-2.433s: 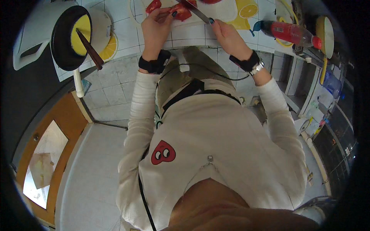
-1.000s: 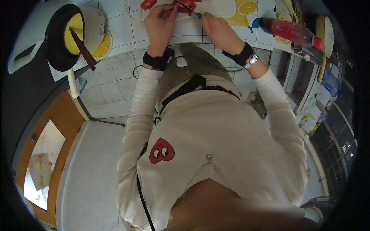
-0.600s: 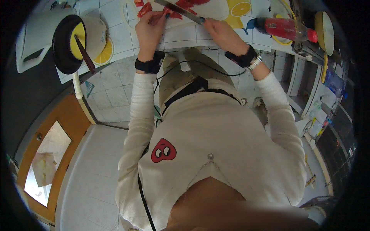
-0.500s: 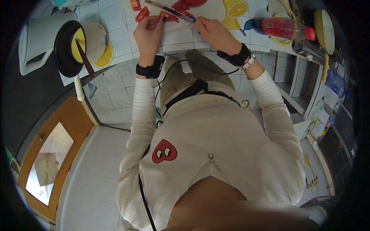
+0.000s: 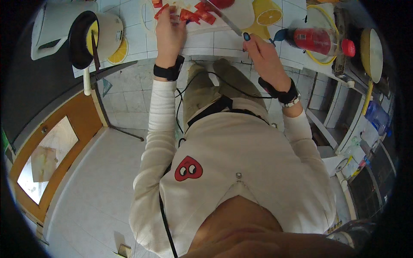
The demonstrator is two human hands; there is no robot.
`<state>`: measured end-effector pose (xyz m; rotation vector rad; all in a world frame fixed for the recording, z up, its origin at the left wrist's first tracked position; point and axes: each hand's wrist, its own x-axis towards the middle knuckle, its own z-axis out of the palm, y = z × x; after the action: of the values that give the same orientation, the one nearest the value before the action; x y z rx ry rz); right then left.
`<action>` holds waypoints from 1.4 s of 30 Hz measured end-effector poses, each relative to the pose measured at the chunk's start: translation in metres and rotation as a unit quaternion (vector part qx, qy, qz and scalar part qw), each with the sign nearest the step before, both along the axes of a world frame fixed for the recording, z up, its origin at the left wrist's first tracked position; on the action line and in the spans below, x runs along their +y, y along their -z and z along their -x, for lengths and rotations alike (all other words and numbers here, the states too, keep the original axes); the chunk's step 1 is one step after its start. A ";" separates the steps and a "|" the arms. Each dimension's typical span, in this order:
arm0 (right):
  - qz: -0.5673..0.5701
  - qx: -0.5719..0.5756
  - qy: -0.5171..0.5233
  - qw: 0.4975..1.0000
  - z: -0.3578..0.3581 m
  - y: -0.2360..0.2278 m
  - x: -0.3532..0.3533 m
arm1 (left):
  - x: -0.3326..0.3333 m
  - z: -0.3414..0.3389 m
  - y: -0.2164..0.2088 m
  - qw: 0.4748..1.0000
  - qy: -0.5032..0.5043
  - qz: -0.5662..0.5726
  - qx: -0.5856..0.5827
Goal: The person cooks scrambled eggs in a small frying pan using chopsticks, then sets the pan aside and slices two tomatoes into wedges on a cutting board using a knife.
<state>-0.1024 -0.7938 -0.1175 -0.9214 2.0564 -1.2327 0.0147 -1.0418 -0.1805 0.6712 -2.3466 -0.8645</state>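
Observation:
My right hand (image 5: 267,58) grips a kitchen knife (image 5: 228,21) by its handle, and the blade slants up and left over a white cutting board (image 5: 241,16). Blue polish shows on its thumb. At the board's left side, my left hand (image 5: 170,36) has its fingers bent against a red tomato piece (image 5: 161,11); the fingertips are partly hidden. More cut tomato pieces (image 5: 205,16) lie between the two hands. A larger red tomato part (image 5: 221,3) sits behind the blade, cut off by the picture's upper edge.
A pot (image 5: 109,32) with a dark stick in it stands left on the tiled counter (image 5: 202,42), beside a white container (image 5: 64,23). To the right lie a red-capped bottle (image 5: 314,41) and a pan (image 5: 372,53). A black cable (image 5: 241,89) hangs before my legs.
My right hand has drawn the knife right and toward me, away from the tomato pieces. My left hand has left the piece by the blade and shifted to one farther left.

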 end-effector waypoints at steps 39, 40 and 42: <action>-0.033 0.088 0.191 0.977 -0.039 -0.020 0.046 | -0.145 0.076 0.020 0.980 0.091 -0.170 -0.042; -0.032 0.089 0.194 0.976 -0.039 -0.019 0.047 | -0.138 0.074 0.015 0.966 0.108 -0.234 -0.028; -0.029 0.091 0.199 0.975 -0.037 -0.016 0.050 | -0.130 0.074 0.007 0.965 0.109 -0.234 -0.052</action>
<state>-0.0653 -0.7434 -0.1016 -0.6315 2.4981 -1.3153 -0.0591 -1.1717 -0.1879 0.6591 -2.3545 -1.5462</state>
